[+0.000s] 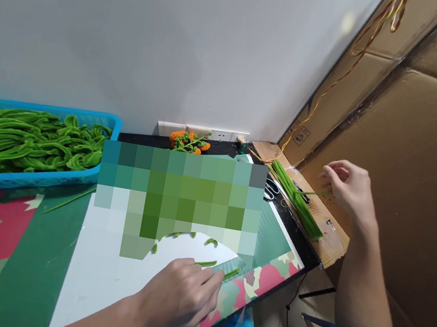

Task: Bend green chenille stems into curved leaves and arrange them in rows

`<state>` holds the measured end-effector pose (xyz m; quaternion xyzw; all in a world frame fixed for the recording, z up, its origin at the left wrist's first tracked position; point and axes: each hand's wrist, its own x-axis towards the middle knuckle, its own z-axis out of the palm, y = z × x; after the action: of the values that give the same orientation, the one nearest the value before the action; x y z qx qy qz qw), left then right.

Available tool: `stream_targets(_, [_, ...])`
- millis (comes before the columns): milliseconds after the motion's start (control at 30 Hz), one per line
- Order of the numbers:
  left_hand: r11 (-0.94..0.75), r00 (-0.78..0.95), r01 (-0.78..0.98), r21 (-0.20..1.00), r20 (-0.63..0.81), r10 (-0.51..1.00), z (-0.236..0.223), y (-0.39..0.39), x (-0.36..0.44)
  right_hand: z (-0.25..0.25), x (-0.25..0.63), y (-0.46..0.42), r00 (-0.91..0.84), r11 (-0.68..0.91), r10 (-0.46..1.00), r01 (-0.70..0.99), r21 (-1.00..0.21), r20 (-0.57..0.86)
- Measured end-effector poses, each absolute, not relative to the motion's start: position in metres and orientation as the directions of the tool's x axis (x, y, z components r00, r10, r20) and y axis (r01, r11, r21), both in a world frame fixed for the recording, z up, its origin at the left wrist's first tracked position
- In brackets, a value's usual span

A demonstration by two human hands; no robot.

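My left hand [183, 294] is closed low over the white sheet [101, 261], its fingers wrapped round a fuzzy green pipe cleaner stem [232, 273] whose end sticks out to the right. Another short green piece [207, 263] shows just beyond its knuckles. Small curled green pieces [211, 241] lie in an arc on the sheet. Off to the right, my right hand [346, 187] is raised with thumb and fingers pinched on a thin green stem [311, 193]. That stem slants over a bundle of straight green stems [299, 205] on a board. A pixelated patch hides the table's middle.
A blue basket [115, 141] full of bent green pipe cleaners stands at left. Orange and green fuzzy flowers [189, 140] lie by the wall sockets [221, 136]. Scissors [271, 190] rest beside the stem bundle. Cardboard [420, 180] walls the right side; a twisted wire [316, 104] hangs there.
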<state>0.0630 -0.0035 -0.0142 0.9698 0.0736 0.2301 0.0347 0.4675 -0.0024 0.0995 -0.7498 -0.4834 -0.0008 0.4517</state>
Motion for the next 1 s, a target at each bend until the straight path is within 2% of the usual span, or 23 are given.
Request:
stream_targets(67, [-0.987,0.887,0.126,0.104,0.434,0.159,-0.014,-0.004,0.063,0.086,0.459,-0.01,0.537,-0.169,0.761,0.707,-0.687,0.365])
stream_targets(133, [-0.986,0.891,0.122,0.11,0.426,0.158,-0.014,-0.004,0.063,0.074,0.451,-0.017,0.516,-0.278,0.822,0.733,-0.62,0.241])
stream_targets(200, [-0.985,0.893,0.122,0.119,0.42,0.161,-0.014,-0.004,0.063,0.064,0.447,-0.021,0.493,-0.328,0.861,0.724,-0.608,0.123])
stream_targets(300, [-0.983,0.895,0.124,0.135,0.413,0.169,-0.013,-0.003,0.063,0.053,0.446,-0.02,0.466,-0.324,0.884,0.658,-0.68,0.03])
stream_targets(500, [-0.983,0.899,0.126,0.131,0.403,0.169,-0.013,-0.002,0.063,0.03,0.455,0.0,0.524,-0.342,0.852,0.54,-0.769,-0.012])
stream_targets(833, [-0.981,0.908,0.125,0.146,0.381,0.173,-0.014,-0.003,0.063,0.035,0.467,0.02,0.542,-0.376,0.84,0.609,-0.699,0.02])
stream_targets(1000, [-0.979,0.917,0.132,0.159,0.356,0.181,-0.015,-0.002,0.062,0.035,0.465,0.016,0.543,-0.344,0.84,0.543,-0.766,0.007])
